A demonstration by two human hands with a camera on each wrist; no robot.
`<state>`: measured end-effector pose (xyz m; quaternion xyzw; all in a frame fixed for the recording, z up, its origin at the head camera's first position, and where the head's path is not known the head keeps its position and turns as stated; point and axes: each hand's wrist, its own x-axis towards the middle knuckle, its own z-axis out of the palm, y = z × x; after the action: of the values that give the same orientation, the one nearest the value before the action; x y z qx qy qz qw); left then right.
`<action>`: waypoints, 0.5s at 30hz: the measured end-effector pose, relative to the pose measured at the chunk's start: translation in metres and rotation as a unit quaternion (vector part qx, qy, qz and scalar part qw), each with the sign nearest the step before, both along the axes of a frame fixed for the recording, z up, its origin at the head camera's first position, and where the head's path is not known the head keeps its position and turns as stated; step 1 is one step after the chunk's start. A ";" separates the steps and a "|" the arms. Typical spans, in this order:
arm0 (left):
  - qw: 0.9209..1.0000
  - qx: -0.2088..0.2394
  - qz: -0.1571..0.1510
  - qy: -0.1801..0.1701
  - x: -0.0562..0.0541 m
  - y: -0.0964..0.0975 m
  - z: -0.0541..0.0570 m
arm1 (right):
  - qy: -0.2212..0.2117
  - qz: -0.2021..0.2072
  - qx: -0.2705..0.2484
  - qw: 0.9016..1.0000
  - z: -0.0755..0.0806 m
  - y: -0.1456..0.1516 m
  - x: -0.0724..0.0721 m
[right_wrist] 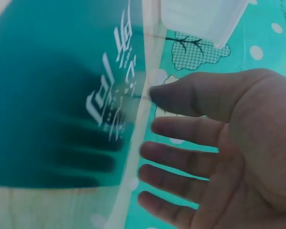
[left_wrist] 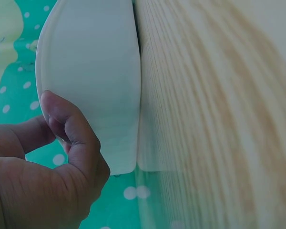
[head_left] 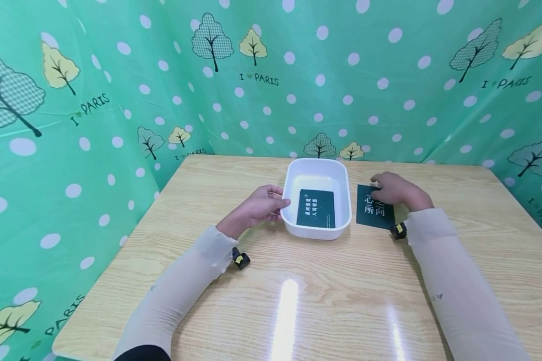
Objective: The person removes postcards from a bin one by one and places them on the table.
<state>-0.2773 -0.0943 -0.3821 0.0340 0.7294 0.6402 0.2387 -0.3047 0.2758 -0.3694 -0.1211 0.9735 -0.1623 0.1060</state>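
Note:
A white plastic basin (head_left: 317,233) stands on the table, and a dark green card (head_left: 316,208) printed with white characters lies inside it. At the basin's left side my left hand (head_left: 263,205) pinches the rim, thumb over the edge and fingers against the outer wall; the left wrist view shows this grip on the basin wall (left_wrist: 93,86). To the right of the basin another dark green card (head_left: 374,220) with large white characters lies on the table. My right hand (head_left: 396,189) is over its upper right part, fingers extended and spread in the right wrist view, casting shadows on the card (right_wrist: 52,95).
The light wood-grain table (head_left: 343,296) reaches back to a green curtain (head_left: 271,120) with white dots and printed trees. Small black devices sit at both wrists, one at the left cuff (head_left: 241,259) and one at the right cuff (head_left: 398,230).

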 end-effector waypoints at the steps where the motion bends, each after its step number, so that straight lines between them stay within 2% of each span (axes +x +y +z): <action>1: 1.000 0.000 0.000 0.000 0.000 0.000 0.000 | 0.011 -0.002 -0.004 1.000 0.001 -0.001 0.001; 7: 1.000 -0.002 0.001 0.000 0.000 0.000 0.000 | 0.058 -0.020 -0.041 0.997 0.008 -0.017 0.004; 15: 1.000 0.002 -0.002 0.001 0.002 0.000 0.001 | 0.109 -0.016 -0.074 0.991 0.012 -0.042 0.005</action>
<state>-0.2754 -0.0946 -0.3806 0.0366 0.7282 0.6413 0.2390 -0.2997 0.2336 -0.3579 -0.1298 0.9665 -0.2212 -0.0121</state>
